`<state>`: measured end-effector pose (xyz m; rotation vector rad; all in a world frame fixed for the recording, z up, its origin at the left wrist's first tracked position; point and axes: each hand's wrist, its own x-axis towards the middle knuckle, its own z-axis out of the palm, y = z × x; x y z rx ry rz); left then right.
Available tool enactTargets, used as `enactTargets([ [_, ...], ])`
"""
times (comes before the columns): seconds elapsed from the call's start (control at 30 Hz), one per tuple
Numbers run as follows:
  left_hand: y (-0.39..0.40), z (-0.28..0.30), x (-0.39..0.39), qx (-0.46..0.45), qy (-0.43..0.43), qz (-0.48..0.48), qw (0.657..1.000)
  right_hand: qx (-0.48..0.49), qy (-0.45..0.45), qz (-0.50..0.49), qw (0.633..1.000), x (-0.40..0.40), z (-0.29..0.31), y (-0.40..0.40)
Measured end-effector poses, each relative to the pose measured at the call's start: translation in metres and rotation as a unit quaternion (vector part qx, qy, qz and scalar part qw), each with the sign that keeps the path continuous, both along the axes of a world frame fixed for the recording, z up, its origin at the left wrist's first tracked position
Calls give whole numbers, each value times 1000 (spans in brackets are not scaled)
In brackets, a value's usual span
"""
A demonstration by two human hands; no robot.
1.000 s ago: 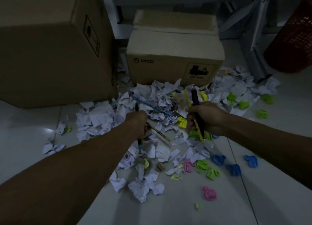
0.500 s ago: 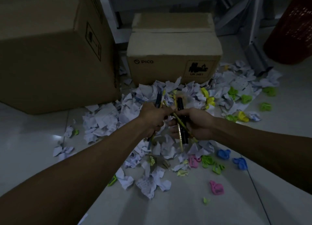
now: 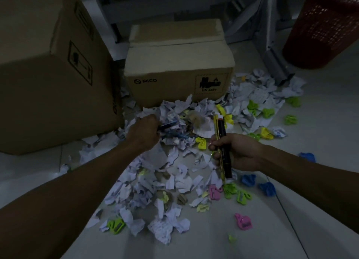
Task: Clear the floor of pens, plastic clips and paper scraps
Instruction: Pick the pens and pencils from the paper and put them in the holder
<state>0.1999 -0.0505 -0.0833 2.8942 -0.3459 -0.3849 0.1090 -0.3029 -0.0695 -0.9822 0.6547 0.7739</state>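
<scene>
Scraps (image 3: 174, 183) heaped on floor (image 3: 291, 229), clips (image 3: 243, 221) scattered among and right of them. Left hand (image 3: 144, 132) down in the heap, fingers curled round a blue pen (image 3: 169, 125). Right hand (image 3: 236, 152) grips a black marker (image 3: 223, 140) and a yellow pen (image 3: 216, 125) together, upright. Two boxes (image 3: 178, 64) behind, closed. Red basket (image 3: 326, 25) far right, contents not visible.
</scene>
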Motion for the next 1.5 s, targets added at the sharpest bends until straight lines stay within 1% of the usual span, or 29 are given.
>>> enactTargets([
  [0.1, -7, 1, -2, 24, -8, -45, 999, -9, -1, -13, 1000, -3, -1, -1],
  [0.23, -2, 5, 5, -10, -25, -31, 999, -18, -2, -20, 1000, -2, -3, -1],
  [0.3, 0, 14, 7, -12, -15, -38, 999, -27, -1, -23, 999, 0, -6, 0],
  [0.37, 4, 23, 6, -7, -20, -59, 998, -40, 5, -24, 999, 2, -9, 3],
  [0.47, 8, 34, 1, 3, -53, -103, 993, -62, 6, -18, 998, 5, -14, 10],
  [0.57, 8, 44, -3, -47, -67, -148, 986, -97, -31, -8, 995, 9, -14, 17],
  [0.63, 5, 52, -4, -88, -87, -162, 979, -158, -86, 17, 984, 11, -17, 21],
  [0.67, 5, 56, -4, -104, -95, -160, 977, -203, -126, 34, 970, 12, -19, 23],
  [0.7, 4, 60, -4, -118, -103, -155, 975, -255, -176, 57, 949, 14, -23, 24],
  [0.73, 2, 63, -4, -135, -109, -144, 974, -309, -231, 88, 918, 16, -26, 25],
  [0.77, 1, 66, -4, -164, -110, -122, 973, -362, -281, 126, 880, 17, -28, 27],
  [0.83, -3, 70, -3, -249, -96, -44, 963, -437, -355, 197, 803, 21, -31, 32],
  [0.9, -5, 74, 0, -336, -67, 60, 938, -481, -398, 238, 744, 25, -30, 41],
  [0.93, -4, 76, 3, -379, -43, 122, 916, -498, -408, 259, 720, 27, -28, 46],
  [1.0, 1, 81, 6, -461, 22, 241, 854, -525, -410, 316, 676, 29, -25, 58],
  [1.07, 10, 84, 4, -527, 82, 307, 788, -551, -395, 364, 639, 29, -23, 66],
  [1.1, 14, 84, 1, -542, 104, 320, 770, -564, -384, 377, 627, 29, -23, 69],
  [1.13, 18, 82, -2, -548, 122, 329, 760, -572, -377, 383, 619, 29, -23, 70],
  [1.3, 43, 67, -7, -554, 213, 351, 724, -569, -384, 384, 618, 29, -25, 70],
  [1.33, 45, 65, -7, -545, 223, 354, 727, -567, -385, 386, 617, 30, -26, 70],
  [1.4, 46, 62, -7, -518, 228, 351, 746, -557, -394, 384, 622, 31, -26, 67],
  [1.5, 39, 61, -4, -484, 226, 332, 777, -518, -424, 363, 648, 34, -19, 57],
])
